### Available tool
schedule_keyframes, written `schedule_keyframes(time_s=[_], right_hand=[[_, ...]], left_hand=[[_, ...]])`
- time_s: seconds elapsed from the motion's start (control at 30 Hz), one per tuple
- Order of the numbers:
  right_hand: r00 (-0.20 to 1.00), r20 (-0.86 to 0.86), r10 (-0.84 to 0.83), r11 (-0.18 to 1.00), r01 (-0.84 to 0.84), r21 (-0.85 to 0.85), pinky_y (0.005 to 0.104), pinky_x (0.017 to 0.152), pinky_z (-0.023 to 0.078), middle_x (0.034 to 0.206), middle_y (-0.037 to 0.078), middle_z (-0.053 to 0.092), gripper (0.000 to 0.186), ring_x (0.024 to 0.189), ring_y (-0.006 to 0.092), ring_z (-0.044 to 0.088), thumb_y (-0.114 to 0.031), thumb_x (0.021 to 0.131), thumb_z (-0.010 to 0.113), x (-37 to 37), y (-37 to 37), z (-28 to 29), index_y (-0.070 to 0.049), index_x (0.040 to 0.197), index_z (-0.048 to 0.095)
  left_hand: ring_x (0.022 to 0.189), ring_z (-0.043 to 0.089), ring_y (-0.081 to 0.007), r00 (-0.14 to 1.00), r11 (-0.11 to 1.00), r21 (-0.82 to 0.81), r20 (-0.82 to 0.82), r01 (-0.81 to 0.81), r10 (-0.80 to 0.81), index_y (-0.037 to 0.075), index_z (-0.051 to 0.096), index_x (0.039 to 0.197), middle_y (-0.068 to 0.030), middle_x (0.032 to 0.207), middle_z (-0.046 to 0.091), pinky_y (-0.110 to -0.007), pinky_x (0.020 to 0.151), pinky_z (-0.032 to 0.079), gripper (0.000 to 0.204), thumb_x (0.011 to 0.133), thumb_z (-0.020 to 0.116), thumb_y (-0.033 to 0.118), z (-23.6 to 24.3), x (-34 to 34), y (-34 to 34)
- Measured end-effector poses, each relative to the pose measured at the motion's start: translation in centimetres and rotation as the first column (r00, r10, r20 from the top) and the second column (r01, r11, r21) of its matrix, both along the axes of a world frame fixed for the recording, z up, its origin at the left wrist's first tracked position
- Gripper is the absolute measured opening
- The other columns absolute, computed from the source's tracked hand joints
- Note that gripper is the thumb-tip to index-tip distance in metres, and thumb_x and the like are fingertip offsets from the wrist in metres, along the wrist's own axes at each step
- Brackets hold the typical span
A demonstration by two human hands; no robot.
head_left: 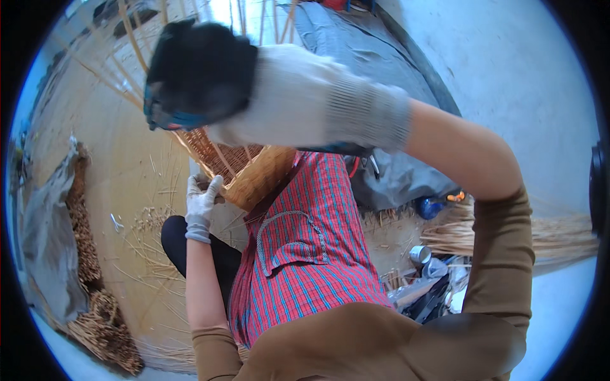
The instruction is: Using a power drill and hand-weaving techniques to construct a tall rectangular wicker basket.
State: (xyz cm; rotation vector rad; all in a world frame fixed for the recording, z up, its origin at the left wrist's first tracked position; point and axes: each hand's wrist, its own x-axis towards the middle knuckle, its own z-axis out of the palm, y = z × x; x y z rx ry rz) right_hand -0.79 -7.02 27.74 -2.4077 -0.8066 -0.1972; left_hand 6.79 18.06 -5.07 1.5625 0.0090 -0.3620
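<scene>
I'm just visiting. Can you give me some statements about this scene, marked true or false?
1. The left hand touches the woven basket. True.
2. The right hand is empty. False: it holds a blurred dark object with teal parts.
3. Both hands wear pale gloves. True.
4. The apron is plain green. False: the apron is checked, mostly red.
5. A grey cloth lies by the brown sticks at left. True.

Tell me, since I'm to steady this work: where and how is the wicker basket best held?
Probably by the near left edge of the wicker basket, coming from the left: that thin wall edge should fit between thumb and fingers, and the gloved left hand grips there. The right hand, with a blurred dark tool, hides the far part.
</scene>
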Motion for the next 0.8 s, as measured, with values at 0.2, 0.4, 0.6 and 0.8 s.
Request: schedule_keyframes(time_s=[0.2, 0.4, 0.6, 0.8], right_hand=[[0.980, -0.196, -0.043, 0.998, 0.052, 0.042, 0.0402, 0.070, 0.056, 0.084, 0.009, 0.069, 0.040, 0.070, 0.0345, 0.065, -0.029, 0.082, 0.072, -1.5, -1.5, 0.2, -0.011, 0.116, 0.063], [0.873, -0.440, -0.209, 0.962, 0.102, -0.254, 0.0409, 0.077, 0.055, 0.092, 0.013, 0.071, 0.044, 0.085, 0.0344, 0.068, -0.035, 0.082, 0.074, -5.1, -2.8, -5.1, -0.012, 0.117, 0.062], [0.765, -0.537, -0.355, 0.899, 0.122, -0.421, 0.0403, 0.081, 0.054, 0.103, 0.015, 0.069, 0.049, 0.090, 0.0330, 0.068, -0.036, 0.081, 0.076, -4.9, -1.6, -8.1, -0.010, 0.120, 0.063], [0.745, -0.574, -0.339, 0.868, 0.013, -0.496, 0.0388, 0.087, 0.053, 0.109, 0.014, 0.068, 0.047, 0.095, 0.0299, 0.067, -0.034, 0.081, 0.078, -2.7, 1.2, -6.9, -0.009, 0.119, 0.065]], left_hand=[[0.066, 0.063, -0.0153, 0.992, 0.993, 0.102, -0.115, 0.058, -0.046, 0.002, 0.056, 0.101, -0.0067, 0.082, 0.062, -0.029, 0.055, 0.055, 0.045, 0.082, 0.082, 0.033, 1.7, 0.3, -2.9], [0.062, 0.058, -0.0131, 0.998, 0.994, 0.097, -0.047, -0.039, 0.043, 0.001, 0.056, 0.092, -0.0061, 0.078, 0.060, -0.029, 0.052, 0.051, 0.049, 0.078, 0.085, 0.037, 0.9, -2.3, -4.8], [0.055, 0.054, -0.0115, 0.993, 0.999, -0.050, -0.114, 0.015, -0.021, 0.003, 0.053, 0.084, -0.0009, 0.068, 0.052, -0.028, 0.046, 0.048, 0.047, 0.077, 0.087, 0.034, 1.0, -2.6, -3.1], [0.051, 0.050, -0.0103, 0.969, 0.982, -0.189, -0.246, -0.032, -0.016, 0.005, 0.050, 0.081, -0.0001, 0.068, 0.050, -0.027, 0.043, 0.045, 0.048, 0.076, 0.088, 0.034, 0.2, -3.4, -4.3]])
